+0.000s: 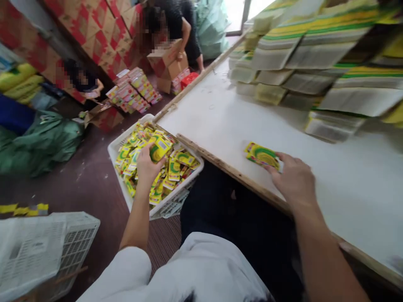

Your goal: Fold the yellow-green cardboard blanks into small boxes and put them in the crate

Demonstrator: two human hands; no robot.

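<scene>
Over a white plastic basket (113, 157) heaped with small yellow-green packets (174, 169), my left hand (148, 164) grips one yellow packet (160, 145), thumb on one side and fingers on the other. On the right, my right hand (294, 178) pinches the near end of a yellow and green packet (262, 155) just over the white tabletop (210, 107). That packet may be a small stack; I cannot tell. The fingertips of both hands are partly hidden by what they hold.
Tall stacks of yellow-edged packets or cards (317, 54) stand at the table's back right. A wooden strip (220, 161) edges the table. White crates (47, 251) sit lower left. Two people work among cartons (170, 63) and pink-yellow boxes (135, 90). Green sacks (40, 144) lie left.
</scene>
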